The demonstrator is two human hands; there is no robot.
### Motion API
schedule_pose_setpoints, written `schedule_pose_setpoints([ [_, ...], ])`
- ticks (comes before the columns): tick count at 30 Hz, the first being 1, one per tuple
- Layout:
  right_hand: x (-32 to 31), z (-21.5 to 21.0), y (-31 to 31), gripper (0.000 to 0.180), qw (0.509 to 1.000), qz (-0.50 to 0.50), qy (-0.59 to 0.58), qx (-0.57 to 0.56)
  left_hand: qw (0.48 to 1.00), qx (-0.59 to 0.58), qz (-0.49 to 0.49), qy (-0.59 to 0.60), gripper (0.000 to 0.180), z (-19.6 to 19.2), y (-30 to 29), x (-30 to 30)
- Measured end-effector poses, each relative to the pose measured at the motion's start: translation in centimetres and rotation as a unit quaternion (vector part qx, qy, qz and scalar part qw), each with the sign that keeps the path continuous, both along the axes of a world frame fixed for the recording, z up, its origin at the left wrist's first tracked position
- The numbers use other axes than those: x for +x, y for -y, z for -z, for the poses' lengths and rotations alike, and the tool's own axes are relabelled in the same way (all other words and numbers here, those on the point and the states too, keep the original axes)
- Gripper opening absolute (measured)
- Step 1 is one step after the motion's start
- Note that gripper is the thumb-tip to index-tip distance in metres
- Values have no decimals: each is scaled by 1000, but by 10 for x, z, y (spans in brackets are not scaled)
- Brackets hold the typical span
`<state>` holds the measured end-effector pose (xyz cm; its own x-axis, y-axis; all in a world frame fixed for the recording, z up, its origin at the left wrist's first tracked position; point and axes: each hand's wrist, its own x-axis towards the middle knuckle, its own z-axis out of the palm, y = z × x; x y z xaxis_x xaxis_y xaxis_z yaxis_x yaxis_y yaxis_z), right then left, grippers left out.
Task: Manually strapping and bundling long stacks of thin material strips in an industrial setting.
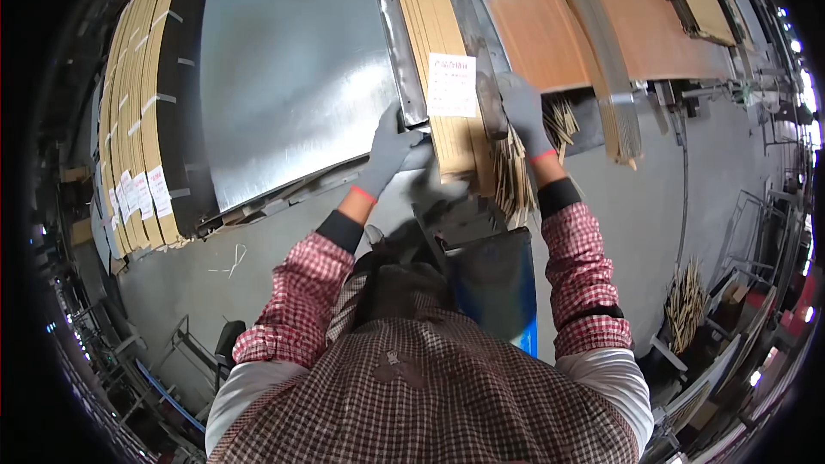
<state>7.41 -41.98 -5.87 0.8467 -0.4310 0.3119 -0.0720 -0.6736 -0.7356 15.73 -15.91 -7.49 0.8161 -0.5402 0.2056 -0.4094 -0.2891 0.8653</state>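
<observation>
A stack of long tan cardboard strips (421, 0) runs away from me, with a white printed label (452, 84) near its close end. Dark metal strips lie along both its sides. My left hand (391, 155), in a grey glove with a red cuff, is closed around the near end of the left dark strip (402, 77). At the stack's other side, my right hand (522, 116), gloved alike, curls against the right dark strip (491, 103). The undersides of both grips are hidden.
A wide grey metal sheet (292, 60) lies to the left, past it more labelled tan strips (137, 120). Brownish sheets (524, 17) and another strip bundle (614, 103) lie right. Thin sticks (513, 180) hang below the stack, near a blue-sided bin (494, 275). More sticks (685, 309) stand lower right.
</observation>
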Motion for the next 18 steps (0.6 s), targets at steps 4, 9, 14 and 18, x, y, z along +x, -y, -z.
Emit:
schedule_pose_setpoints([
  [4,-63,-9,-32,29,882,22,-72,465,770,17,51,-635,40,-42,-22,-39],
  [9,-78,-34,-66,44,901,8,-173,397,666,-205,166,-698,41,-45,20,-51],
  [14,-63,-20,-101,39,820,-35,-110,561,699,-205,113,-676,41,-1,-3,-38],
  [18,-80,-70,-100,42,838,-29,-166,518,700,-208,111,-674,43,-19,8,-56],
])
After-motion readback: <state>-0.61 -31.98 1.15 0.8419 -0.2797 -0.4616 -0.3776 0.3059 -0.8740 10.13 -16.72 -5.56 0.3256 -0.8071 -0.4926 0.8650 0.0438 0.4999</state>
